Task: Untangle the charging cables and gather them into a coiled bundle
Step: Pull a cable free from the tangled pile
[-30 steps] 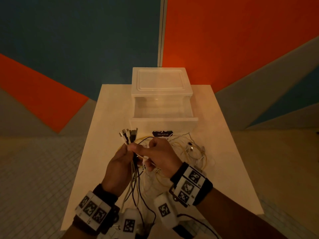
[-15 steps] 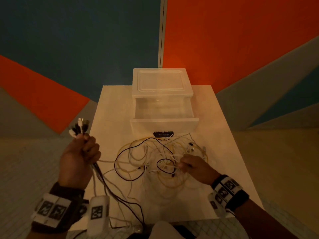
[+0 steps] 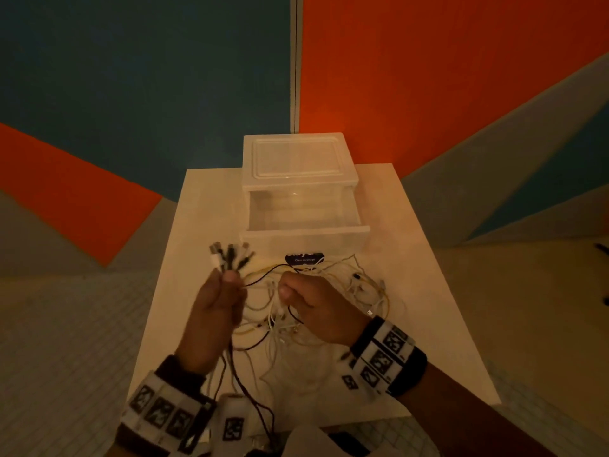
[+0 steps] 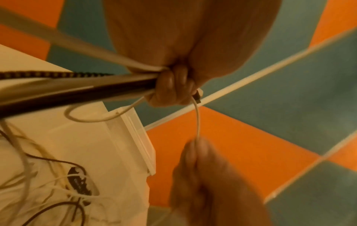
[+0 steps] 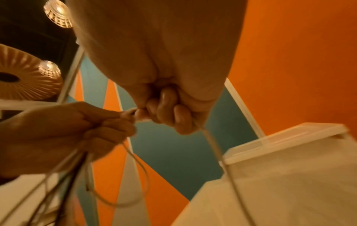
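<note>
My left hand is held above the white table, fist closed round a bunch of black and white cable ends, whose plugs fan out above the fist. The left wrist view shows its fingers curled tight round the strands. Just to its right, my right hand pinches a thin white cable that runs up to the left fist. Its fingers are curled on that strand beside the left hand. The loose tangle of white, yellow and black cables lies on the table under and right of the hands.
A translucent plastic drawer unit stands at the back of the table, its drawer pulled out with nothing in it, right behind the tangle. Cable strands hang off the table's near edge. Tiled floor surrounds the table.
My left hand swung out to the far left with the plug ends, then came back to the centre. My right hand went down to the tangle and has lifted a white cable toward the left fist.
</note>
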The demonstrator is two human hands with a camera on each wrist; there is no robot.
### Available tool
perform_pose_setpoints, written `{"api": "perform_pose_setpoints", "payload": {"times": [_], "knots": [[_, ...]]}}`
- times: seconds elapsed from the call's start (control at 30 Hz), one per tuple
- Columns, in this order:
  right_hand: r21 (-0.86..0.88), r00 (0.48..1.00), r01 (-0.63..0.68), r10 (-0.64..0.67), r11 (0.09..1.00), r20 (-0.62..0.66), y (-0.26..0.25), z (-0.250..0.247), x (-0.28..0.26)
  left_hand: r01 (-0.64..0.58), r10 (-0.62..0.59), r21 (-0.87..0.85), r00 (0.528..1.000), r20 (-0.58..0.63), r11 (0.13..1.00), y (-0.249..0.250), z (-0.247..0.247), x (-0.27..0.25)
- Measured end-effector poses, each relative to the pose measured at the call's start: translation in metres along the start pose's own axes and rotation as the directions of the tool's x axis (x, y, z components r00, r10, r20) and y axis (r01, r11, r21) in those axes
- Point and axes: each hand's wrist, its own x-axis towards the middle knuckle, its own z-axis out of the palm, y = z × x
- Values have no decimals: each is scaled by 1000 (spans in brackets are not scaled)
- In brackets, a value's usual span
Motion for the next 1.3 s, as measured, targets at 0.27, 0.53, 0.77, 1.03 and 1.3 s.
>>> {"api": "perform_pose_setpoints", "payload": {"times": [0.27, 0.53, 0.77, 1.03, 1.3], "knots": [[-136, 953, -301, 303, 944, -3, 117, -14, -38, -102, 65, -360, 992, -112, 927, 29, -67, 9], [-14, 952, -268, 263, 963, -157, 95, -4, -26, 123, -133, -96, 986, -99, 988, -24, -68, 15], [87, 985, -50, 63, 995, -162, 9, -7, 7, 162, -150, -162, 985, 88, 973, -13, 9, 6], [61, 991, -102, 107, 993, -84, 8, 17, 5, -85, 85, -129, 996, -3, 988, -4, 31, 3], [61, 977, -190, 184, 980, 104, 44, 21, -14, -91, 90, -243, 996, -18, 966, 14, 14, 8]]}}
